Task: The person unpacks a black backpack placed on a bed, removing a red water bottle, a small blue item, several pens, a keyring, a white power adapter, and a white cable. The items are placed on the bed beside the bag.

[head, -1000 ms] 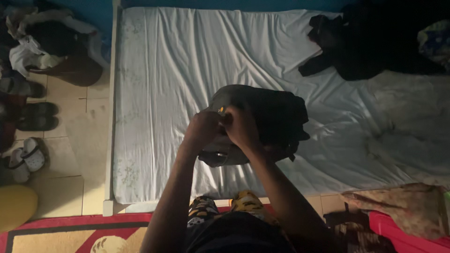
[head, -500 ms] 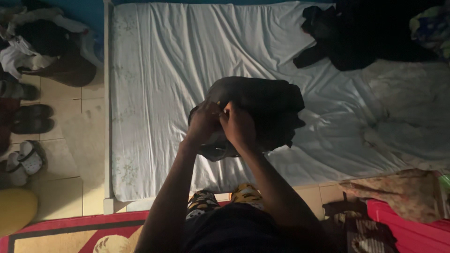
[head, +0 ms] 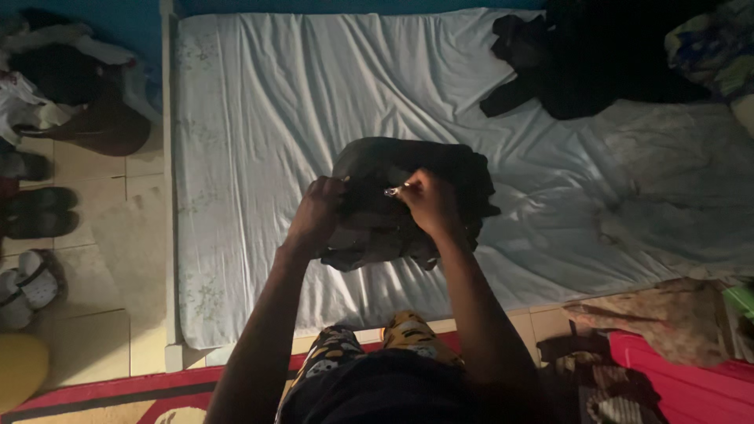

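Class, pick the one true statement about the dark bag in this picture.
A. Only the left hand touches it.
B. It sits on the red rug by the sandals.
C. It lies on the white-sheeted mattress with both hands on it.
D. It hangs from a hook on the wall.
C: the dark bag rests on the mattress, with the left hand gripping its edge and the right hand pinching a small metal pull on it.

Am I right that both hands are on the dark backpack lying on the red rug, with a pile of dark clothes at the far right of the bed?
Not quite: the dark backpack lies on the white-sheeted mattress, not on the red rug, as the head view shows. The left hand and right hand are on it, and the dark clothes are at the far right.
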